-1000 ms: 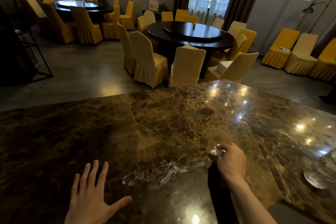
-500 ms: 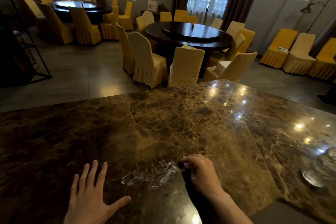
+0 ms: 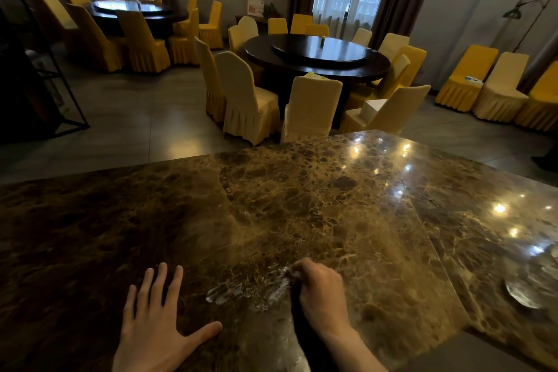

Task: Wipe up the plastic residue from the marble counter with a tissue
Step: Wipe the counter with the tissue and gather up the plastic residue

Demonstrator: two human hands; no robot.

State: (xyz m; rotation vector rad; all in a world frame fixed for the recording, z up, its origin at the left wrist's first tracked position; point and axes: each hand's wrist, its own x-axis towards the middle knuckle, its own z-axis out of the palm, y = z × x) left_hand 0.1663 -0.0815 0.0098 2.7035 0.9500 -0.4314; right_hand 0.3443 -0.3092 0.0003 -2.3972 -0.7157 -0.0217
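Observation:
A whitish streak of plastic residue [image 3: 241, 291] lies on the brown marble counter [image 3: 302, 205], near its front edge. My right hand [image 3: 321, 291] is closed around a small white tissue [image 3: 295, 275], of which only a bit peeks out at the fingertips. That hand presses down at the right end of the streak. My left hand [image 3: 157, 329] rests flat on the counter with fingers spread, just left of the residue and apart from it.
A shallow glass dish [image 3: 524, 296] sits on the counter at the far right. Beyond the counter's far edge stand a dark round table [image 3: 317, 60] and several yellow-covered chairs [image 3: 247, 100]. Ceiling lights glare on the counter's right part.
My right hand with the tissue has slid left and toward me across the counter, onto the right end of the residue. My left hand has stayed put.

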